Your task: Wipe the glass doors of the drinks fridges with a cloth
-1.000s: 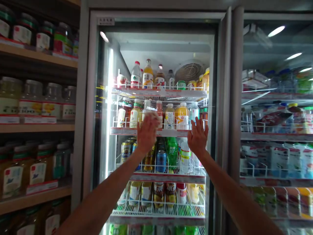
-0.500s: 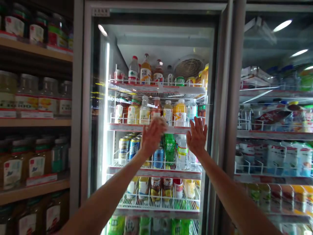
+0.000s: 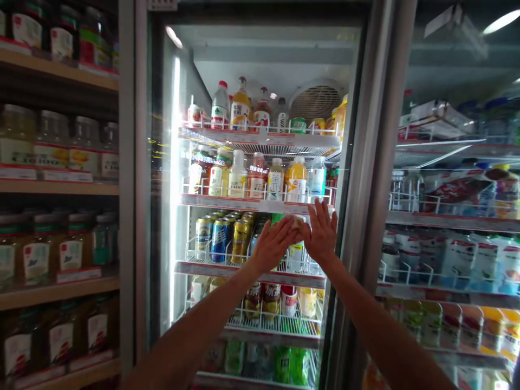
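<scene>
My left hand (image 3: 276,245) lies almost flat against the glass door (image 3: 260,51) of a lit drinks fridge, its fingers pointing up and to the right. Under its fingertips shows a small pale cloth (image 3: 298,221), mostly covered by the hand. My right hand (image 3: 322,234) is just right of it, fingers stretched upward and palm toward the glass, with nothing seen in it. The two hands meet or nearly meet near the cloth. Behind the glass, bottles stand on the upper shelves, among them an orange juice bottle (image 3: 296,180), and beer cans (image 3: 241,239) sit below.
On the left, wooden shelves (image 3: 60,187) carry jars and bottles of drink. The metal door frame (image 3: 384,135) runs up the right side. Beyond it stands another glass-fronted fridge with bottles, pouches (image 3: 459,257) and cups.
My left hand has moved right and slightly down over the glass with the cloth, toward my right hand. My right hand stays near the same shelf edge. The view has shifted slightly.
</scene>
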Available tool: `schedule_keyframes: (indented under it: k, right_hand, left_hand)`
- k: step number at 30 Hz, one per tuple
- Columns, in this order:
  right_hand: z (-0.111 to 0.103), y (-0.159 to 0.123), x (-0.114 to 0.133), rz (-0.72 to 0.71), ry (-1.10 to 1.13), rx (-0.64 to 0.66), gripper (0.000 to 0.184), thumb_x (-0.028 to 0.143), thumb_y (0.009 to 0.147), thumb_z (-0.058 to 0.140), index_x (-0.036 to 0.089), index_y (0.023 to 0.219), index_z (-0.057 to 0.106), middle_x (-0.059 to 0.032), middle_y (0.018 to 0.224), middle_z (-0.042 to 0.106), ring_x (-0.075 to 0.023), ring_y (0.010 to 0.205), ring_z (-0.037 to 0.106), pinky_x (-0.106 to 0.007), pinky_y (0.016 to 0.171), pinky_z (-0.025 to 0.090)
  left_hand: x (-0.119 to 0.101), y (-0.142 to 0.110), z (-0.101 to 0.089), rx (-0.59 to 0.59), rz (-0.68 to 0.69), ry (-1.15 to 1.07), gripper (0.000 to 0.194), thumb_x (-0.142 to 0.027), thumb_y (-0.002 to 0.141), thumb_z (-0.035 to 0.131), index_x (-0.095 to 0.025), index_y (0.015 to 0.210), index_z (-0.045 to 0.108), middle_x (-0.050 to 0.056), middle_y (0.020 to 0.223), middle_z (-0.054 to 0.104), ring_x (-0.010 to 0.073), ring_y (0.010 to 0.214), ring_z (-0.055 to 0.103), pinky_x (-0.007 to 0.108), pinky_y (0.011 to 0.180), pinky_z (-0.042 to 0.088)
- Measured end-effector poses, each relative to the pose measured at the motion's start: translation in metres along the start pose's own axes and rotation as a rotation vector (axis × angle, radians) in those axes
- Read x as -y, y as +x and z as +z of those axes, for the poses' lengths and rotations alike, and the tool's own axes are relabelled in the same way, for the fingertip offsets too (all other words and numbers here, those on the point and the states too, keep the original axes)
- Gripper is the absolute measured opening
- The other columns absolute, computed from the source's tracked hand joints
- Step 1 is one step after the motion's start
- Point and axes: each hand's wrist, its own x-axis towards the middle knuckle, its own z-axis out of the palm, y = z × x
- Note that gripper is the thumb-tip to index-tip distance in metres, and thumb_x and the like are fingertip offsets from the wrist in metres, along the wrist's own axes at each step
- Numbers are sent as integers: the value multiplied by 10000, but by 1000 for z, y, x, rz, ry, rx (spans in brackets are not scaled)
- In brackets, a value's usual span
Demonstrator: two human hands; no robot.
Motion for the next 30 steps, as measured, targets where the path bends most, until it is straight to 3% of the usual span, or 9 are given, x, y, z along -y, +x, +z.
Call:
schedule_keyframes:
  k: [2,4,8,14,17,21,23,27,30]
  right_hand:
    - [-6,-6,-4,-12,8,19,522,254,885,377,200,1397,294,-100,1459,327,-214,1383,214,-485,1112,184]
    - [-14,-12,-11,-4,7,38,535,254,886,372,208,1409,265,-99,1464,317,-215,1386,206,-493,1109,188]
    - [-22,-25,-18,25,9,61,541,247,890,365,214,1416,243,-101,1465,314,-216,1387,203,-500,1106,196]
    - [-12,-33,7,0,43,73,522,234,887,374,207,1400,279,-99,1454,338,-206,1387,203,-480,1109,203]
    - [-8,-35,12,13,30,65,522,233,886,378,204,1399,283,-101,1457,332,-205,1387,202,-475,1108,207]
    - [-5,-39,22,50,9,63,543,240,884,384,210,1411,257,-106,1465,314,-217,1383,215,-484,1105,207]
    - [-1,-40,40,48,22,76,545,227,883,381,214,1413,254,-104,1461,322,-216,1381,222,-485,1103,212]
    - [5,-38,82,10,81,130,547,205,884,365,224,1417,245,-88,1464,320,-203,1388,200,-480,1110,214]
    - [4,-40,96,23,88,129,554,198,885,360,239,1422,230,-75,1469,311,-202,1389,197,-491,1115,209]
  left_hand:
    - [7,-18,-5,-10,-45,8,482,-234,880,423,-281,1354,356,30,1423,375,173,1362,248,457,1145,63]
    - [39,-40,-17,-100,-279,42,516,-257,890,402,-295,1391,281,37,1437,349,183,1341,299,462,1146,81]
    - [81,-55,-31,-286,-636,113,580,-233,925,280,-134,1445,43,178,1499,54,298,1392,85,634,1074,11]
    - [30,-53,-13,2,-210,-38,394,-315,889,428,-307,1282,454,9,1384,438,177,1309,358,431,1121,221]
    - [69,-82,-26,-69,-389,-12,415,-334,903,384,-267,1311,421,58,1385,434,210,1293,381,515,1113,185]
    - [128,-114,-43,-290,-714,91,554,-325,937,243,-98,1429,125,200,1490,117,348,1366,142,680,1038,39]
    - [120,-113,-38,-263,-622,76,552,-295,937,246,-104,1435,103,195,1494,78,324,1381,83,652,1060,17]
    - [81,-105,-24,-24,-215,-55,463,-300,903,392,-302,1362,341,24,1440,344,150,1360,244,419,1156,87]
    - [101,-117,-34,-11,-324,-74,417,-308,895,402,-285,1311,419,36,1396,418,169,1322,333,453,1147,110]
